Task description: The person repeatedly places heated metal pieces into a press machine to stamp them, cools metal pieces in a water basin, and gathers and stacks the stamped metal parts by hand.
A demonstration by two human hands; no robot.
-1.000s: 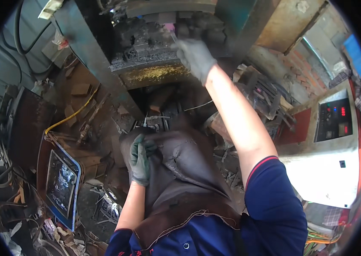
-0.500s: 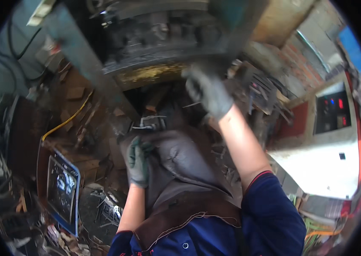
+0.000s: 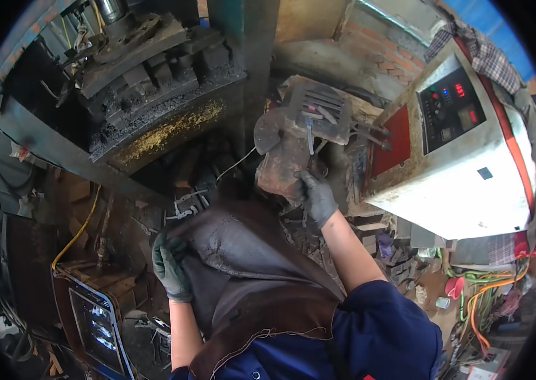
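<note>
My left hand [image 3: 171, 269], in a green-grey work glove, rests against the left side of my brown leather apron [image 3: 217, 237]. Its fingers are curled; whether they hold the apron or anything else is hidden. My right hand [image 3: 320, 199], in a grey glove, is at the near right edge of a rusty metal block [image 3: 282, 168]. The fingers look bent, with thumb and forefinger at the block's edge; what lies in the grip cannot be made out. Left of that hand, a dark half-round plate [image 3: 268, 132] leans by the block. A thin rod [image 3: 237, 163] slants down from it.
A heavy press [image 3: 166, 95] with a blackened die and yellow flakes on its front stands at the left. A slotted metal plate [image 3: 318, 107] lies beyond the block. At right stands a white control cabinet [image 3: 451, 183]; a framed screen [image 3: 94, 323] is lower left.
My right hand has come down and nearer, from in front of the press to the rusty block. The view has swung right. My left hand keeps its curled pose by the apron.
</note>
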